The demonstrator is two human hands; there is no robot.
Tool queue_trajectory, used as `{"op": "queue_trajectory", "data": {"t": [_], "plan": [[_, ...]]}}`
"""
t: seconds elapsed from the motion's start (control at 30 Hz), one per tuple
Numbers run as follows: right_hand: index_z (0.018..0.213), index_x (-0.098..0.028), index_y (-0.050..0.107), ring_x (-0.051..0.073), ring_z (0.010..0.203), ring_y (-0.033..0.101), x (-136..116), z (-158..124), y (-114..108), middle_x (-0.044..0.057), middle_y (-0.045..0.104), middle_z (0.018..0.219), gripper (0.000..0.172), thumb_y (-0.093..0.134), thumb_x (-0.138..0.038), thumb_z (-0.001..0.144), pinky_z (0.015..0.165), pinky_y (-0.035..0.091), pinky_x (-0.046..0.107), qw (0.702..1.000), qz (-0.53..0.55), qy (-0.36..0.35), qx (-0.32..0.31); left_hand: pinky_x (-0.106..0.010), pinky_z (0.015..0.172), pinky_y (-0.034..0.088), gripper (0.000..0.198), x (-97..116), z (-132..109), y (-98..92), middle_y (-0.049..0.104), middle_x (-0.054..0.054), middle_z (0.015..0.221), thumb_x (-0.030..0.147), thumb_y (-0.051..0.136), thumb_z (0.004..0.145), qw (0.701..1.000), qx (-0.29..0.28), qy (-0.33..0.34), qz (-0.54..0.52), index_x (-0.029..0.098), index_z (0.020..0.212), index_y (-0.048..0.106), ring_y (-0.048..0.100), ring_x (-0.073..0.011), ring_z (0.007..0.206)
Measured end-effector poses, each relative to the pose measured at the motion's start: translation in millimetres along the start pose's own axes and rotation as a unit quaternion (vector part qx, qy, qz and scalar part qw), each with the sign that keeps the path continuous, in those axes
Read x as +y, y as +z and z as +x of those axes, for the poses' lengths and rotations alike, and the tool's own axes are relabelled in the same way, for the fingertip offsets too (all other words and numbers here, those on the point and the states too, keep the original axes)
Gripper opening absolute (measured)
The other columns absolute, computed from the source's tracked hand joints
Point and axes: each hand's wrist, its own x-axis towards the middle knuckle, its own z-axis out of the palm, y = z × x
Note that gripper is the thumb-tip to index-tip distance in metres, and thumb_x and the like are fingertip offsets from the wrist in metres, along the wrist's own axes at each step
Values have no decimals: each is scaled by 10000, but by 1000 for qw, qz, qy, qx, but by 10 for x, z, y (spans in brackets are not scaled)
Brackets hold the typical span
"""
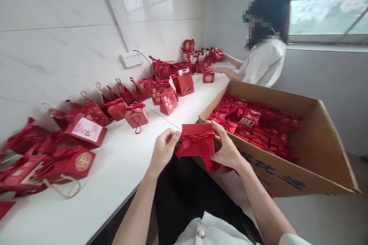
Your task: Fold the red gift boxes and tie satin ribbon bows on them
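Note:
Between my two hands, above my lap, is a red gift box [189, 148] with a ribbon bow [196, 138] tied across its front and tails hanging below. My left hand [166, 146] pinches its left edge with thumb and fingers. On the other side my right hand [225, 146] grips the right edge, fingers behind and thumb lower at the side. The back and underside of the box are hidden from me. Just right of my right hand stands a large cardboard carton [267, 176], open on top, with many red ribboned boxes [250, 118] inside.
A white table [120, 164] runs along the wall, with several red gift boxes [169, 100] and ribboned bags [69, 164] on it. A co-worker [264, 59] at the far end touches a small red box [208, 75]. A power strip [132, 59] is on the wall.

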Motion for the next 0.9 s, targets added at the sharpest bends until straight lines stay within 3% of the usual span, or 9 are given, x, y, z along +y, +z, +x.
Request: {"op": "queue_trajectory", "data": {"t": [0.17, 0.3, 0.4, 0.47, 0.57, 0.63, 0.7, 0.8, 0.9], "plan": [[1410, -386, 201, 292, 1311, 340, 36, -145, -319, 53, 303, 1439, 965, 748, -196, 637, 1006, 425, 468, 1000, -20, 8, 18, -205, 520, 330, 369, 29, 140, 349, 395, 47, 531, 447, 514, 821, 999, -47, 8, -8, 187, 580, 412, 389, -95, 520], [1407, -394, 196, 288, 1307, 346, 166, -194, -631, 62, 276, 1435, 970, 746, -184, 636, 1002, 433, 443, 999, -45, 6, 30, -217, 533, 336, 392, -42, 322, 474, 405, 40, 516, 455, 498, 817, 998, -51, 15, 34, 188, 546, 405, 396, -107, 523], [1407, -399, 184, 295, 1266, 394, 339, -267, -1003, 75, 264, 1415, 980, 734, -166, 630, 969, 459, 451, 992, -92, 40, 81, -230, 531, 347, 395, -199, 503, 560, 434, 30, 523, 481, 494, 806, 996, -37, 4, 81, 194, 545, 418, 424, -127, 534], [1413, -391, 163, 296, 1242, 415, 486, -310, -1345, 84, 265, 1397, 997, 728, -165, 623, 945, 474, 462, 982, -125, 74, 119, -248, 554, 385, 382, -312, 612, 733, 475, 18, 540, 490, 451, 822, 994, -28, 4, 107, 200, 573, 447, 471, -149, 555], [1416, -343, 192, 295, 1235, 416, 776, -289, -1950, 94, 301, 1353, 970, 706, -160, 614, 940, 472, 467, 974, -162, 118, 107, -328, 762, 450, 304, -465, 699, 1218, 628, -47, 773, 435, 394, 854, 981, -47, 94, 164, 199, 756, 559, 586, -215, 800], [1403, -283, 257, 307, 1247, 401, 1035, -206, -2338, 102, 323, 1337, 933, 703, -166, 593, 954, 457, 451, 968, -189, 147, 79, -431, 976, 350, 281, -571, 708, 1593, 615, -105, 1106, 400, 475, 817, 951, -86, 177, 238, 194, 967, 592, 510, -273, 1111], [1355, -200, 361, 316, 1251, 399, 1327, -112, -2655, 121, 381, 1307, 854, 701, -178, 572, 997, 403, 409, 958, -218, 166, 82, -531, 1047, 222, 363, -675, 697, 1885, 541, -132, 1255, 407, 506, 809, 924, -114, 198, 305, 189, 1092, 570, 402, -312, 1242], [1275, -149, 449, 342, 1258, 388, 1756, -79, -2966, 143, 452, 1263, 775, 692, -186, 541, 1046, 313, 464, 947, -239, 192, 94, -586, 1055, 136, 400, -797, 687, 2059, 520, -138, 1280, 458, 491, 826, 904, -136, 193, 357, 204, 1127, 563, 363, -322, 1267], [1253, -172, 457, 382, 1233, 410, 2108, -228, -3068, 133, 491, 1247, 813, 691, -190, 475, 1004, 301, 613, 938, -244, 216, 120, -577, 1058, 128, 373, -846, 693, 2015, 535, -109, 1252, 471, 464, 845, 897, -156, 189, 368, 238, 1117, 567, 378, -299, 1246]]}}
